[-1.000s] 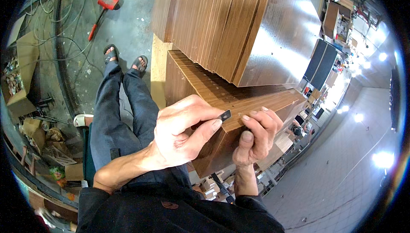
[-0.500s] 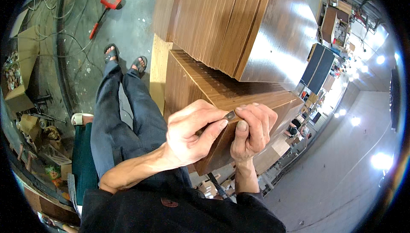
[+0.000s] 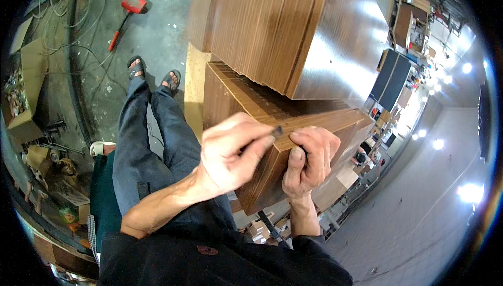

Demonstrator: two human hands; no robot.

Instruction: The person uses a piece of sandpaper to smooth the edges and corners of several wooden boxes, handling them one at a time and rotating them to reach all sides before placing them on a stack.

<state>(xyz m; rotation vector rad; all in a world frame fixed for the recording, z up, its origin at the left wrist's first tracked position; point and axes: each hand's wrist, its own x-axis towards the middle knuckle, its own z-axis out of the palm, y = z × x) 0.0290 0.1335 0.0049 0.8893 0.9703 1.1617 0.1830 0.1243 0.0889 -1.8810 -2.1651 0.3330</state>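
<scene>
Hands on edge of lower brown wood-veneer panel stack (image 3: 246, 108). We see left hand (image 3: 230, 155) curled, pinching small dark tool (image 3: 277, 131) at fingertips; right hand (image 3: 309, 160) closed over panel edge. We judge panels stiff, heavy, veneer chip-prone; grip along edges.

A small dark piece (image 3: 277, 131) sat pinched at the near edge of a brown wood-grain panel stack (image 3: 251, 108). The stack's striped top ran from left toward far right, beneath a larger overhanging stack.
</scene>
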